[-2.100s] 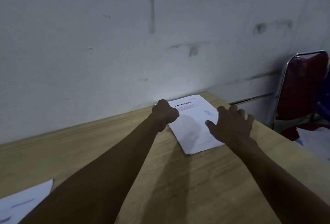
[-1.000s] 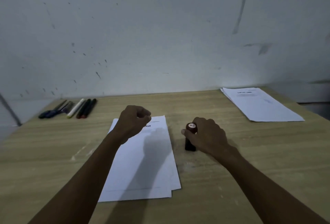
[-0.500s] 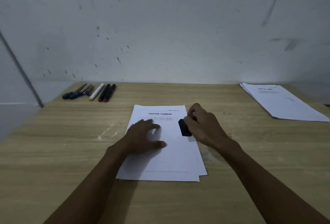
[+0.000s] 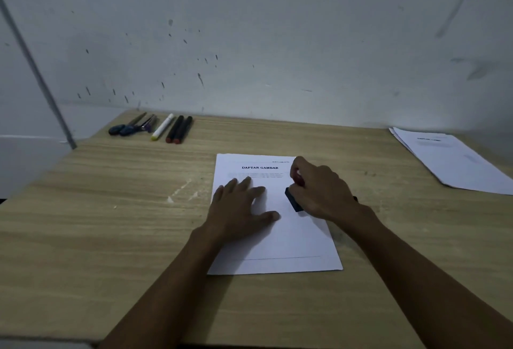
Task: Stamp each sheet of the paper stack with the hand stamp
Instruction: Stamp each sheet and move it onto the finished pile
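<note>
A stack of white sheets (image 4: 288,246) lies in the middle of the wooden table, the top one headed "DAFTAR GAMBAR". My left hand (image 4: 240,208) lies flat on the sheet's left half with fingers spread. My right hand (image 4: 319,193) grips the hand stamp (image 4: 293,200), a dark block with a reddish handle, on the right half of the top sheet. Its base looks to be down on the paper. Most of the stamp is hidden under my fingers.
A second pile of printed sheets (image 4: 455,162) lies at the table's far right. Several pens, markers (image 4: 177,129) and scissors (image 4: 130,127) lie in a row at the back left near the wall. The table's left edge falls away by a grey pole (image 4: 39,82).
My right hand took the stamp from the table beside the stack and brought it onto the top sheet. My left hand opened from a fist and flattened on the paper.
</note>
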Demonstrator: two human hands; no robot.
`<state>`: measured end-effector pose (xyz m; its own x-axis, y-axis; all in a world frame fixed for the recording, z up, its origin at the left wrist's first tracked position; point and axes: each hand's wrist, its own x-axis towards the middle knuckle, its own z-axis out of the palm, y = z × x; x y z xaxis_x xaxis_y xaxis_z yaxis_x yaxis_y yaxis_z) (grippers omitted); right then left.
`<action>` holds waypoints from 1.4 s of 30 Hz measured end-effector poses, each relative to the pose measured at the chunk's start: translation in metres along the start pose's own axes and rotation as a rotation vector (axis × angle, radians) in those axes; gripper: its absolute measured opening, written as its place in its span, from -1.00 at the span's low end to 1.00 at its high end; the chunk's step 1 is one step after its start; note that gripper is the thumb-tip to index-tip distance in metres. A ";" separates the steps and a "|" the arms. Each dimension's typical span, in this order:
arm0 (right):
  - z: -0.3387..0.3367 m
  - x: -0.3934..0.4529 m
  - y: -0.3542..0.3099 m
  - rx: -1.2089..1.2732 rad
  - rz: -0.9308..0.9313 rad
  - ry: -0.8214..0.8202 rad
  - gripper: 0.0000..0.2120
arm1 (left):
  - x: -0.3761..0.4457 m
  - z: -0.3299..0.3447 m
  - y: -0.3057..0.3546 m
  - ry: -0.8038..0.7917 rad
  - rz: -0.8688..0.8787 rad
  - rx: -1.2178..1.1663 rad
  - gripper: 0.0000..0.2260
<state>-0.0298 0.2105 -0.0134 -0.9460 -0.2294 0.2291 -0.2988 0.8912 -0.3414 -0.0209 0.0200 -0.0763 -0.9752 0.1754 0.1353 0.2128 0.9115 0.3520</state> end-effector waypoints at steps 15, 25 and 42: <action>0.020 0.008 -0.005 -0.122 0.075 -0.003 -0.86 | 0.002 0.003 -0.009 0.028 0.043 -0.012 -0.57; 0.026 0.011 -0.004 -0.190 0.064 0.030 -0.84 | 0.003 0.007 -0.013 -0.016 0.027 0.014 -0.56; 0.003 0.007 -0.012 0.077 0.206 -0.146 -0.82 | -0.003 0.002 -0.007 0.003 0.042 0.034 -0.53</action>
<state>-0.0331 0.1972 -0.0109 -0.9943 -0.1056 0.0154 -0.1017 0.8938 -0.4368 -0.0195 0.0139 -0.0812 -0.9653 0.2126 0.1516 0.2510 0.9155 0.3145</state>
